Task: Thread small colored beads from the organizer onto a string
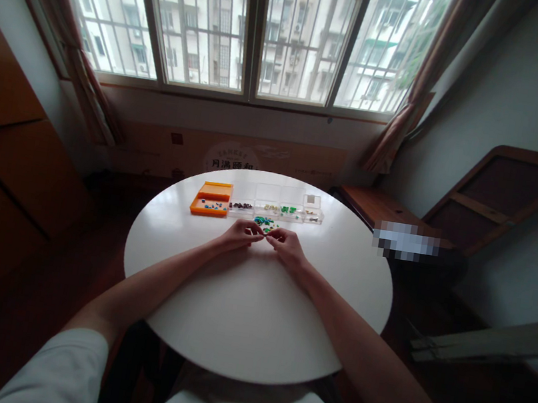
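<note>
Above the middle of the white round table (251,320), my left hand (238,235) and my right hand (287,246) meet with their fingertips almost touching. Both are closed in a pinch. Something small and dark seems to sit between the fingertips, too tiny to name. Just beyond the fingers lies a loose pile of small green, blue and yellowish pieces (263,221), partly hidden by my left hand.
Behind the pile stand an orange box (215,189) holding small blue pieces and a row of clear lidded boxes (254,207) with dark, pale and green pieces. A wooden bench (374,204) is off to the right. Curtains (88,90) flank the barred window.
</note>
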Demonstrator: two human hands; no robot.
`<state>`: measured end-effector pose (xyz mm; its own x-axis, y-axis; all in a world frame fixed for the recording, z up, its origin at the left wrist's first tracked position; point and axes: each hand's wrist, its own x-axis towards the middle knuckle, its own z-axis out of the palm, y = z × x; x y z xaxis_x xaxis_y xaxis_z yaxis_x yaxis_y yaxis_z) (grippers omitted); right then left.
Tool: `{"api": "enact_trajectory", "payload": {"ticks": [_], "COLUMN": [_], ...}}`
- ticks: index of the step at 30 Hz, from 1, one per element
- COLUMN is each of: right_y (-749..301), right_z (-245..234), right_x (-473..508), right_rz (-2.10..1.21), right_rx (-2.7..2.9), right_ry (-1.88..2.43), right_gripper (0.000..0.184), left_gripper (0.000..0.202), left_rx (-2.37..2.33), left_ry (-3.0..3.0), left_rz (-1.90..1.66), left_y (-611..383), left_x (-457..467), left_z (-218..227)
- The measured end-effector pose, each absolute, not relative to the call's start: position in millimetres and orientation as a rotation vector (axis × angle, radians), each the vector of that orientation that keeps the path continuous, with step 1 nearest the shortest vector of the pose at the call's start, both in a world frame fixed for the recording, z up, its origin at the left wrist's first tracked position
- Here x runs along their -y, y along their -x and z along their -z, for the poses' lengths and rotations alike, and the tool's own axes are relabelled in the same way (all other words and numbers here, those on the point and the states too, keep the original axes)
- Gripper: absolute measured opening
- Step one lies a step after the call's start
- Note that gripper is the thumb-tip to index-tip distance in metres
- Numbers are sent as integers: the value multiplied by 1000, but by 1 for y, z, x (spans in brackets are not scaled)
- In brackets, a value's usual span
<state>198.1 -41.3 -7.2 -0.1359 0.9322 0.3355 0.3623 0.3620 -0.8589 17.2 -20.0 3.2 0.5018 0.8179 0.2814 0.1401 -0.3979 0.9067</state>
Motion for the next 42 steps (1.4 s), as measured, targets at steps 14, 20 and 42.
{"api": "enact_trajectory", "payload": {"ticks": [14, 20, 42], "right_y": [-198, -198, -199], "right_z": [6, 6, 4], "right_x": [42, 42, 44], "right_rz": [-766, -776, -819], "right_rx": [1686, 1682, 1681], "right_ry": [1179, 1180, 1141], "right_gripper": [23, 23, 29], "left_gripper": [32, 33, 36], "left_rx": [-790, -801, -820], "left_ry": [-1862, -1870, -1858], "left_rz": [-954, -948, -928], "left_y": [-16, -16, -17], "left_x": [19, 18, 20], "left_z": [-1, -1, -3]}}
